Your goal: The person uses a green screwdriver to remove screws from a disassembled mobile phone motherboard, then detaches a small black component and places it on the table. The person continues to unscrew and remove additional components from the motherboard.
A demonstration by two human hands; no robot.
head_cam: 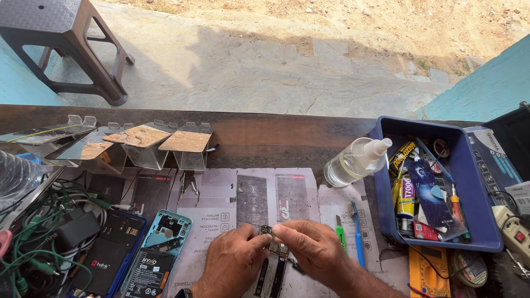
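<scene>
Where the two hands meet at the lower middle of the workbench, a small dark circuit board [266,230] is pinched between them. It is gripped by the fingertips of the left hand [234,259] from its left side and by the thumb and forefinger of the right hand [309,248] from its right side, so that both hands are closed on the same part. The board is held just above a dismantled phone strip [277,265], which is laid on the paper-covered mat [218,221] and is partly hidden by the hands.

Just left of the left hand, a light blue phone frame [165,232] is seen with a black battery [148,273] lying at its lower end. Further left, a dark blue phone shell [113,248] and a tangle of green cables [33,243] are spread. Just right of the right hand, a green-handled tool [340,232] and a blue-handled tool [357,237] are laid side by side. Beyond them, a clear spray bottle [356,160] is laid on its side, touching a blue tray [469,187] filled with glue tubes and small tools. Clear plastic stands [149,143] are lined along the far edge of the bench.
</scene>
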